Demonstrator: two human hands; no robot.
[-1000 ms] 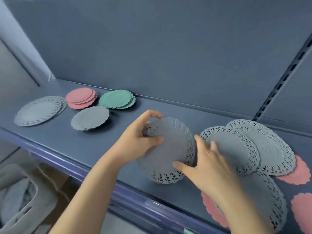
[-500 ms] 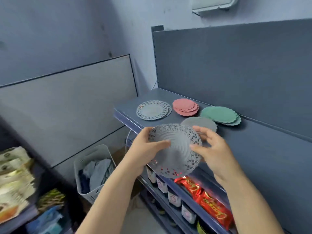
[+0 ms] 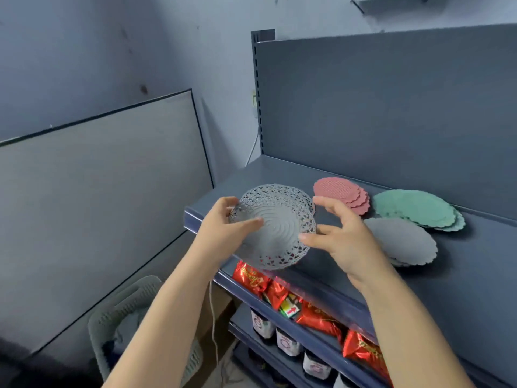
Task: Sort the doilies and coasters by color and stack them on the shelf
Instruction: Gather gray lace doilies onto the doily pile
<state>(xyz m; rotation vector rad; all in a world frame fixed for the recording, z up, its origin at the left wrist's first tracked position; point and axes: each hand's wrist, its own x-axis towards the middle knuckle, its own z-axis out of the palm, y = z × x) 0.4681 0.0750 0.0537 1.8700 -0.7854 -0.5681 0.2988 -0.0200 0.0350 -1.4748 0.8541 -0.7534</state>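
We see a big dark blue shelf [image 3: 461, 289] on the right, with a tall back wall. A wide grey board [image 3: 98, 214] leans on the room wall to the left. Down low by the board stands a pale basket [image 3: 123, 312] with holes in its sides.

Both hands hold one grey lace doily [image 3: 277, 233] up in the air, over the left front corner of the shelf. It is tipped toward us, so we see its swirly middle and its holey rim. Just behind it a lace pile [image 3: 282, 189] lies flat on the shelf, and we see only its far edge.

Three more piles lie on the shelf to the right. The grey stack [image 3: 405, 242] is nearest the front. The green stack [image 3: 416, 208] is behind it, by the back wall. The pink stack [image 3: 340, 196] is left of the green one.

The left hand [image 3: 223, 233] grips the doily's left side, thumb on top. The right hand [image 3: 347, 245] pinches the right rim with its thumb tip and one finger, and its other fingers curl above, touching nothing.

Under the shelf sit shiny red packets [image 3: 316, 315], with small jars [image 3: 285, 343] lower down. A thin white cord [image 3: 214, 317] hangs by the left arm
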